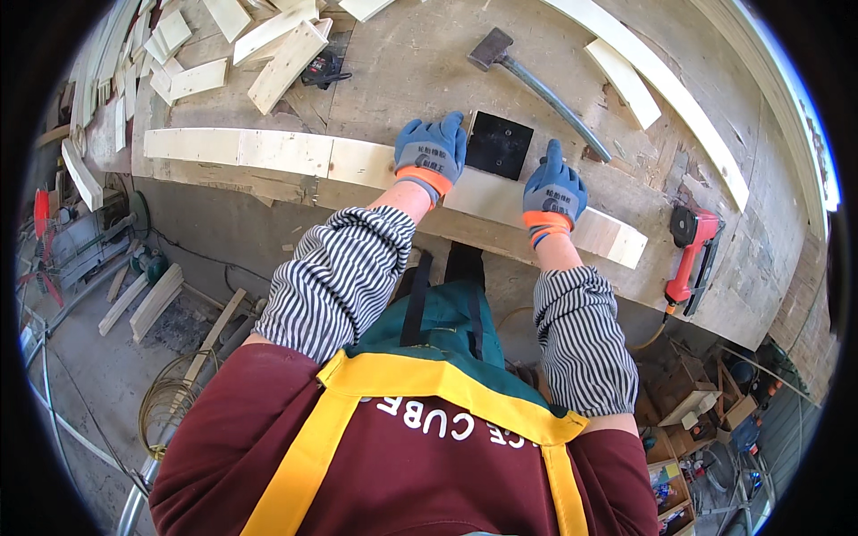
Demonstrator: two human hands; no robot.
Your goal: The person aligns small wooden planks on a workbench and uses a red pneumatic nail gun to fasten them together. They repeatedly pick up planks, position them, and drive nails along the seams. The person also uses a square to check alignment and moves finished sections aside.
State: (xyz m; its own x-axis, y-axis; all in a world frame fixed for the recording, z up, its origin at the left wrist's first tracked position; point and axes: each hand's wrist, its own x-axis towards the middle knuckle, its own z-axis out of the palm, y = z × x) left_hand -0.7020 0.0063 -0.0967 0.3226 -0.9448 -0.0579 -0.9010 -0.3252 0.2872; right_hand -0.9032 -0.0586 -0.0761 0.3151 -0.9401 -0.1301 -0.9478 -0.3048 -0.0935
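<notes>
A long pale wooden strip (281, 152) lies along the near edge of the workbench. My left hand (431, 154), in a blue and orange work glove, is closed over its right end, fingers bent over the far edge. A shorter wooden board (487, 194) carries on to the right. My right hand (554, 189), gloved alike, grips across it with the index finger stretched forward. Between my hands a black square plate (500, 145) with small holes lies against the boards' far side. Undersides of both hands are hidden.
Beyond the plate lies a sledgehammer (541, 87) with a metal handle. A red nail gun (688, 255) with a hose rests at the right edge. Wood offcuts (290, 62) and a black tape measure (323, 69) lie far left. A curved wooden strip (666, 85) lies far right.
</notes>
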